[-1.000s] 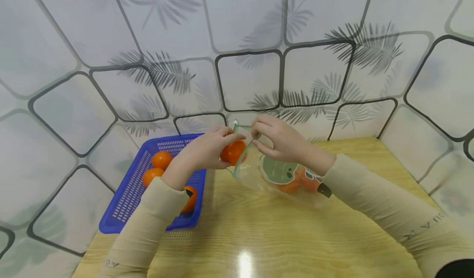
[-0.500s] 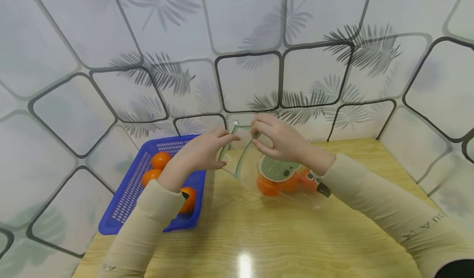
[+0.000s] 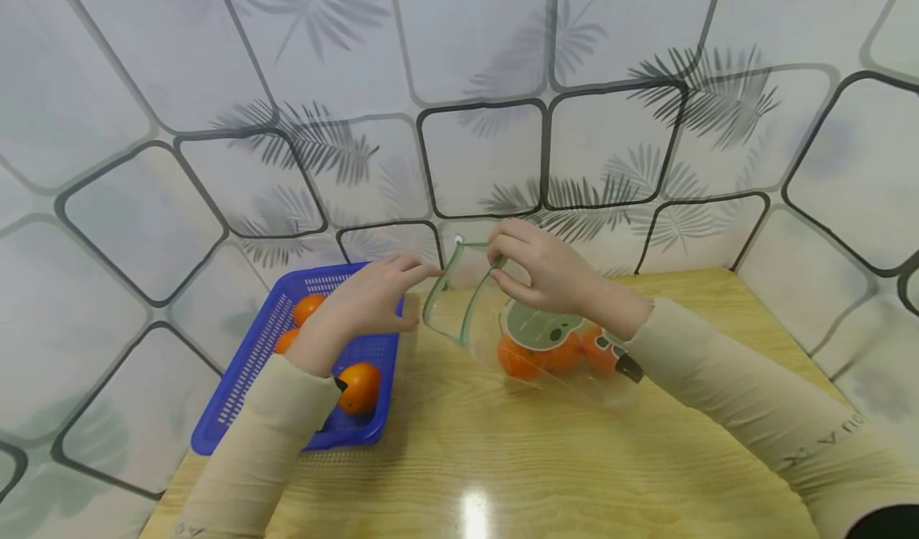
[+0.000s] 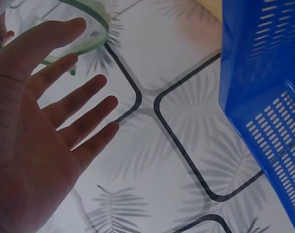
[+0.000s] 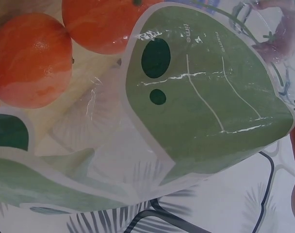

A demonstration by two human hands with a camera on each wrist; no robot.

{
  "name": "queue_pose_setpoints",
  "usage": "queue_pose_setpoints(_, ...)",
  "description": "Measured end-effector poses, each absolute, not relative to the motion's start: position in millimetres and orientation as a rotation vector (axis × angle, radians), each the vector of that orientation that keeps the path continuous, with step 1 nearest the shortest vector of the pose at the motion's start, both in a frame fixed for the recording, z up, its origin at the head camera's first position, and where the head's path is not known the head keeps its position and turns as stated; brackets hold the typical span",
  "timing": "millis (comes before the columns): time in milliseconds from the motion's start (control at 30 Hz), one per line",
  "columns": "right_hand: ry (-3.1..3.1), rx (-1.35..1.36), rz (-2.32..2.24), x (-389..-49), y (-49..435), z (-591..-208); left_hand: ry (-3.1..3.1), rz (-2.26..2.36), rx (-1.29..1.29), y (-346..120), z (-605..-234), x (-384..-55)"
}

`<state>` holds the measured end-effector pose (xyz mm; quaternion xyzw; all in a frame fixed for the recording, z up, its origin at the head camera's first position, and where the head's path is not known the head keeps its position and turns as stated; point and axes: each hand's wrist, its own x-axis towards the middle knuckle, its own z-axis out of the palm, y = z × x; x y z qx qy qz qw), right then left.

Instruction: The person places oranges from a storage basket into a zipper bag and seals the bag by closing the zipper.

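My right hand (image 3: 542, 264) pinches the green-edged mouth of a clear plastic zip bag (image 3: 474, 308), which lies tilted over the table with its opening toward the left. Several oranges (image 3: 518, 357) sit at the bag's lower end, below a green printed patch (image 3: 538, 328). The right wrist view looks through the film at an orange (image 5: 33, 58) and the green print (image 5: 210, 87). My left hand (image 3: 369, 296) holds nothing, its fingers spread just left of the bag's mouth. In the left wrist view its palm (image 4: 45, 126) faces the camera, near the green bag edge (image 4: 107, 34).
A blue plastic basket (image 3: 208, 437) stands on the left of the wooden table (image 3: 445, 459). An orange (image 3: 359, 387) lies at its near end, and two more are partly covered by my left arm. Patterned wall covering (image 3: 481, 156) rises behind the table.
The orange that my left hand held at the bag's mouth has gone into the bag with the others. My left hand has drawn back leftward; my right hand keeps its hold.
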<state>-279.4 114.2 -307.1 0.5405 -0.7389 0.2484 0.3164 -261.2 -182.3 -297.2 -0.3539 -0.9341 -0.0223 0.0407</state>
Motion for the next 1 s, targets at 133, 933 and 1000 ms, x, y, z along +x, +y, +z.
queue_pose_setpoints(133,-1.948,1.422,0.651,-278.8,114.5,-306.8,-2.849,-0.057,-1.073,-189.1,-299.3,-259.9)
queue_pose_setpoints(933,-1.96,1.429,0.622,-277.5,118.9,-308.1,-2.947,-0.015,-0.97,-221.8,-315.4,-241.9)
queue_pose_setpoints(1000,-1.96,1.428,0.618,-277.3,119.2,-308.1,-2.947,-0.024,-0.972,-224.2,-317.3,-240.5)
